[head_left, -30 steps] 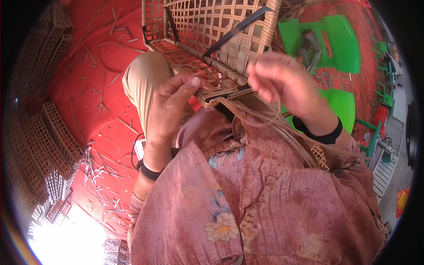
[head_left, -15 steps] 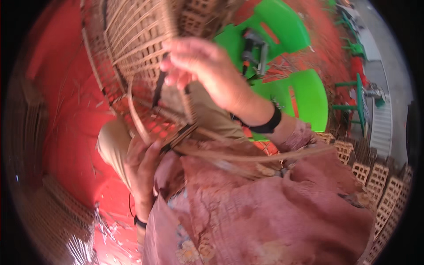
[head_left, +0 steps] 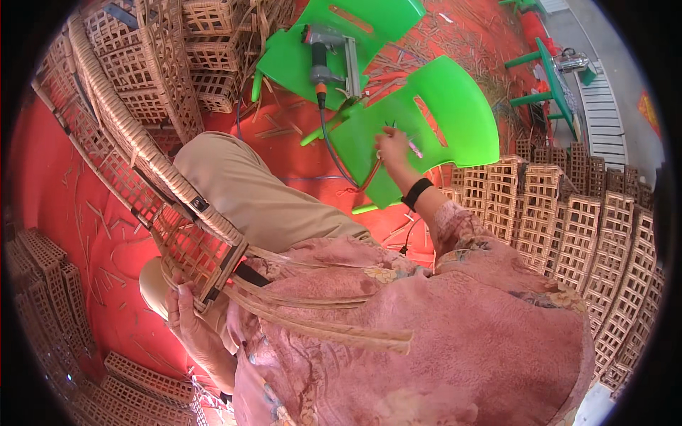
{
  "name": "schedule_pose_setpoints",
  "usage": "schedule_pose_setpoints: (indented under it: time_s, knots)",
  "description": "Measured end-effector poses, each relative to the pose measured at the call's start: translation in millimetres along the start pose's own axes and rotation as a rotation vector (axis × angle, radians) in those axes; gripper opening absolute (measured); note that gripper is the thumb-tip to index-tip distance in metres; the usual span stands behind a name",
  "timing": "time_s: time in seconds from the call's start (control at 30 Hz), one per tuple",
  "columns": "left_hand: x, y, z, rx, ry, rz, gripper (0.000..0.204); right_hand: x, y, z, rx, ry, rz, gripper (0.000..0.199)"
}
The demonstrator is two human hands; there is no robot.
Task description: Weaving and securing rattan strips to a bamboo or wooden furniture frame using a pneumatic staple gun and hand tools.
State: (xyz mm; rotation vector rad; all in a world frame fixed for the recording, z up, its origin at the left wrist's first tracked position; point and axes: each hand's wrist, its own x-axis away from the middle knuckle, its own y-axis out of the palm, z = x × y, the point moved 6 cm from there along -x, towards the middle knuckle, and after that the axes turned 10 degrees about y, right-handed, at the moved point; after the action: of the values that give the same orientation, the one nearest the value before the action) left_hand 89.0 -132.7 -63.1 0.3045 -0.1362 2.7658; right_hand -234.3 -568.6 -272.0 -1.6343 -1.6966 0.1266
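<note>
Woven rattan frame (head_left: 142, 177) across lap, left hand (head_left: 186, 319) clenched on its lower corner. Right hand (head_left: 392, 148) reaching onto green chair (head_left: 426, 121), grip unclear. Loose rattan strips (head_left: 320, 323) trailing; one-handed hold, frame could tip off knee.

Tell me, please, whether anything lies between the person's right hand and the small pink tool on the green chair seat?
Nothing visible does. The right hand is already on the green chair seat, fingertips right at the pink tool. The left hand holds the woven rattan frame.
</note>
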Motion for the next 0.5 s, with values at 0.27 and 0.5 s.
schedule_pose_setpoints:
  time_s: [0.27,0.5]
  knots:
    - [-7,-19,-20,0.042,-0.01,0.053,0.024,-13,-41,41,0.017,0.272,0.122,0.03]
    - [-11,-21,-24,0.021,0.014,0.047,0.016,-24,-21,60,-0.345,0.237,0.034,0.022]
